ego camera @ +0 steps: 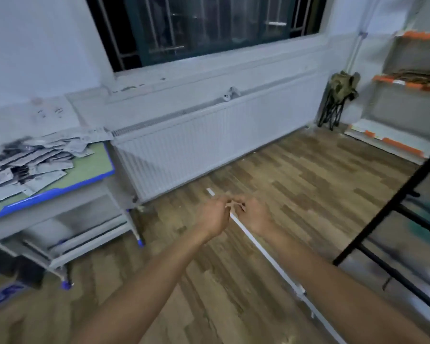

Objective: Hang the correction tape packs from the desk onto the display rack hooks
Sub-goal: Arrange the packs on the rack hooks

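Observation:
A heap of grey and white correction tape packs (27, 162) lies on the green-topped desk (90, 170) at the left. The black metal display rack (392, 219) stands at the right edge; its hooks do not show. My left hand (212, 214) and my right hand (257, 214) are stretched out over the floor in the middle, between desk and rack. Their curled fingertips meet each other. No pack shows in either hand, and blur hides whether they pinch something small.
A white strip (271, 261) runs along the wooden floor under my hands. A white radiator (209, 145) sits below the window. A folded stool (338, 100) leans in the far corner beside orange-edged shelves (407, 83).

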Demonstrator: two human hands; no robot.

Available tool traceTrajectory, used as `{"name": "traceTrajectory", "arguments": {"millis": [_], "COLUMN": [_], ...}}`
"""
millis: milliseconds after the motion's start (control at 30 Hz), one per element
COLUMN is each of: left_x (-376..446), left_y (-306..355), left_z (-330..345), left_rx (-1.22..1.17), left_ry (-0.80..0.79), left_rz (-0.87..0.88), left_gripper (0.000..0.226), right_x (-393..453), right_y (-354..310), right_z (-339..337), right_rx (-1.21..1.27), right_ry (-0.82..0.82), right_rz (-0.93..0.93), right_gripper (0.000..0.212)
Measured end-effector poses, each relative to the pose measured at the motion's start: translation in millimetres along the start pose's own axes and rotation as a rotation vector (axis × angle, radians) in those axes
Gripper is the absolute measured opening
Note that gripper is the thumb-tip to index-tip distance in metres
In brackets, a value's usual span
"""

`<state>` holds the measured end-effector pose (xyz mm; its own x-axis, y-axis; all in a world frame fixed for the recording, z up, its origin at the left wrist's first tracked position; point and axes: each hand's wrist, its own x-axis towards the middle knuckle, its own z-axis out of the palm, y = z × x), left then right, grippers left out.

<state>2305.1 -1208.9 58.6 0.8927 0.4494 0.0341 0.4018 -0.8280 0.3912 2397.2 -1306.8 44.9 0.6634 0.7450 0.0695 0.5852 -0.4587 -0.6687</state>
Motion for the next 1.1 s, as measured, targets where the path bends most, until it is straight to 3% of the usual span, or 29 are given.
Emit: {"name": "traceTrajectory", "arguments": {"millis": [367,700,900,1100], "left_x": [-56,-36,-16,6], "left_y": [-250,-430,-512,-608], "left_z": [-97,-182,-200,-209], "left_rx": [0.016,0.032,0.030,0.058], "left_ry": [0.223,0.353,0.304,0.140], "left_rz": [-0.479,-0.768,-0.898,-0.961], "left_gripper": [0.032,0.035,0.041,0.051], "right_x": [113,234,288,351], "right_y": [-199,-343,-376,-402], "right_z": [194,326,392,461], "right_rx": [-0.086,-0.060,-0.069,-0.147], "right_ry": [-0.344,-0.525,-0.602,-0.616], "right_rz": [-0.397,-0.534,-0.488,-0.462], "right_gripper": [0.024,0.033,0.034,0.038]}}
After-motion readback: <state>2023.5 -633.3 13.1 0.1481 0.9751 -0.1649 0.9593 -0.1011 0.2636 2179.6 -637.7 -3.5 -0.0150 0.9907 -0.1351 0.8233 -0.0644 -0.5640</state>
